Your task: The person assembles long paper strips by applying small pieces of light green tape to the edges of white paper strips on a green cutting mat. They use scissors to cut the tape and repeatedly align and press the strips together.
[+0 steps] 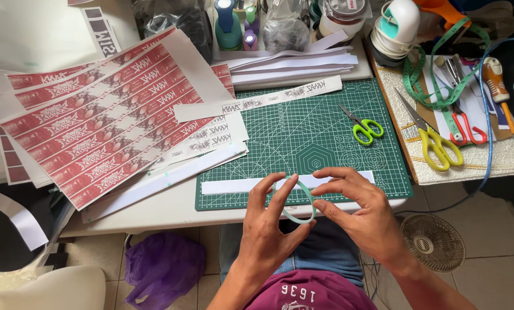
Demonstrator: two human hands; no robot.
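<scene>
My left hand (pixel 268 224) and my right hand (pixel 354 209) together hold a thin pale green tape roll (pixel 298 217) above my lap, just past the near edge of the table. The left thumb and fingers pinch its rim, and the right fingertips touch its right side. Just beyond the hands a long white paper strip (pixel 234 185) lies across the near part of the green cutting mat (pixel 303 132).
Red printed label sheets (pixel 96 115) are stacked at the left. Small green scissors (pixel 365 129) lie on the mat; yellow scissors (pixel 437 146), red scissors and a measuring tape lie at the right. Bottles and white strips stand at the back. A small fan (pixel 433 241) sits on the floor.
</scene>
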